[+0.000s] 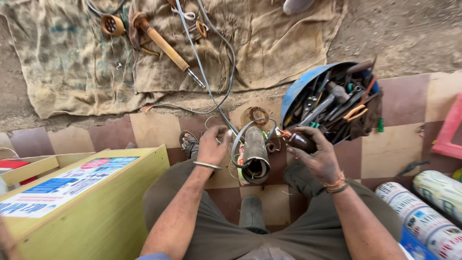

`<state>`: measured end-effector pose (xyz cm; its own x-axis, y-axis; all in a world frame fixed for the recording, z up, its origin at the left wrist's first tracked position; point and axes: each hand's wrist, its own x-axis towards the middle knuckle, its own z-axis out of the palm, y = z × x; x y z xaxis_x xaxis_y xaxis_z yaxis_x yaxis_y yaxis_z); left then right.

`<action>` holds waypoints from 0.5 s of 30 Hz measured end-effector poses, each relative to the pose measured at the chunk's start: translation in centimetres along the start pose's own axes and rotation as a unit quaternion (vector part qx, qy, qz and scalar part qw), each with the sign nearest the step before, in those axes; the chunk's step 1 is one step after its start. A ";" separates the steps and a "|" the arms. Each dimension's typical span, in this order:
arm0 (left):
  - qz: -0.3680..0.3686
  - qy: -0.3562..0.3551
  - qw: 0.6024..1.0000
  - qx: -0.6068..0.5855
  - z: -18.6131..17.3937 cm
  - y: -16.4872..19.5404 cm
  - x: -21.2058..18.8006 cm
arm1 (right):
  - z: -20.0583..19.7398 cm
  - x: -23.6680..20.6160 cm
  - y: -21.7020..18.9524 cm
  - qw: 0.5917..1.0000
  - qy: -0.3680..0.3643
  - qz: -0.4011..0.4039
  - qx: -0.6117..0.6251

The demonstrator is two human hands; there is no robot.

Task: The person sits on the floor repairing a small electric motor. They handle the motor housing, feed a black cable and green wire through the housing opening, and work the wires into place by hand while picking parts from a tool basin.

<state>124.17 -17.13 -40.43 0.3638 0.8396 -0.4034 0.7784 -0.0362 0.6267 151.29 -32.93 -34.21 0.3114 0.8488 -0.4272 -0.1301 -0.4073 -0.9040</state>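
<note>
The ground is a chequered floor of maroon and cream tiles (154, 129) across the middle of the frame, giving way to bare dirt along the top. Worn burlap sacking (72, 62) lies spread over the dirt in the upper left and centre. On it rest a wooden-handled soldering iron (163, 45) and a grey cable (211, 72) that trails down toward the centre. A blue metal basin crammed with pliers, screwdrivers and other hand tools (332, 103) sits at the upper right. A yellow wooden box with a printed sheet on its lid (86, 202) fills the lower left, and printed rolls (423, 212) lie in the lower right.

At centre, between the person's knees, stands a grey cylindrical motor body wrapped with wires (255, 154). The left hand (211, 147) is curled at its left side, fingers closed on the wires there. The right hand (317, 154) is just right of it, clamped on a small dark brown bottle (301, 141) whose tip points toward the cylinder.
</note>
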 end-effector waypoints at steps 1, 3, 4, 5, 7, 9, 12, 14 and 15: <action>-0.021 -0.009 1.000 0.010 0.7 -0.8 0.8 | 0.3 0.4 1.3 1.000 0.005 0.015 0.022; -0.015 -0.020 0.999 -0.022 1.6 -1.4 1.9 | 0.6 1.1 3.2 1.000 -0.008 0.029 0.000; 0.004 -0.028 0.997 -0.069 1.9 -1.4 1.8 | 0.7 0.8 4.0 0.999 -0.016 0.045 -0.015; 0.025 -0.028 0.992 -0.117 2.1 -1.3 1.7 | 1.1 0.8 4.7 0.999 -0.019 0.001 -0.025; -0.029 -0.020 0.988 -0.151 2.2 -1.2 0.8 | 1.8 0.8 5.8 0.994 -0.030 -0.098 -0.044; -0.009 -0.002 0.993 -0.121 2.2 -1.0 -0.2 | 2.8 0.5 6.2 0.997 -0.017 -0.047 0.058; 0.058 0.014 0.998 0.032 2.9 -0.9 -1.1 | 4.6 -1.1 5.9 0.994 -0.013 0.007 0.105; 0.046 -0.039 0.996 0.065 3.7 -0.8 0.0 | 5.0 -1.1 4.9 0.998 0.002 0.003 0.064; 0.025 -0.091 0.995 0.038 4.4 -1.0 0.5 | 5.4 -1.2 4.7 0.999 0.014 0.016 0.025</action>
<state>125.82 -19.09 -44.19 0.4837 0.7242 -0.4915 0.7914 -0.1221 0.5990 145.17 -34.04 -38.04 0.3322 0.8258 -0.4557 -0.1862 -0.4163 -0.8900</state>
